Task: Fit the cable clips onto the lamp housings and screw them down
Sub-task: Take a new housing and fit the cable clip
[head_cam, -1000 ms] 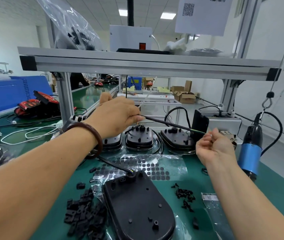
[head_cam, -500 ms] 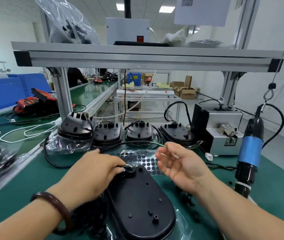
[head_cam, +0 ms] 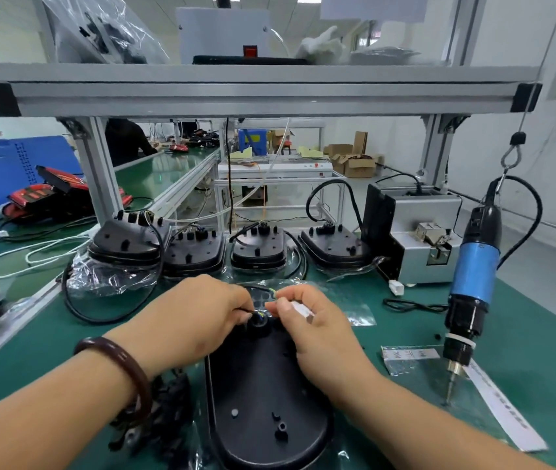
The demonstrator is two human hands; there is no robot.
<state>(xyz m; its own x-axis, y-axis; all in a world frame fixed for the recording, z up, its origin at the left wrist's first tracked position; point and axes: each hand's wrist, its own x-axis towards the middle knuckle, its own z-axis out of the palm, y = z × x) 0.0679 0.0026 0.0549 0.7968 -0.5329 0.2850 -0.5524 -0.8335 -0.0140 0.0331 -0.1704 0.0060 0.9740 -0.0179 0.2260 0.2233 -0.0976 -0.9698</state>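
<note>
5 lamp housings show: 1 near housing (head_cam: 263, 395) lies flat on the green table (head_cam: 541, 334), under both hands, and 4 more housings (head_cam: 259, 249) stand in a row behind it. The left hand (head_cam: 195, 320) pinches the black cable (head_cam: 76, 307) at the near housing's top socket. The right hand (head_cam: 314, 327) pinches the thin coloured wires (head_cam: 274, 292) just above it. 1 pile of black cable clips (head_cam: 168, 401) lies left of the near housing, partly hidden by the left forearm. 1 blue screwdriver (head_cam: 473, 276) hangs at the right, beside 1 grey box (head_cam: 419, 239).
</note>
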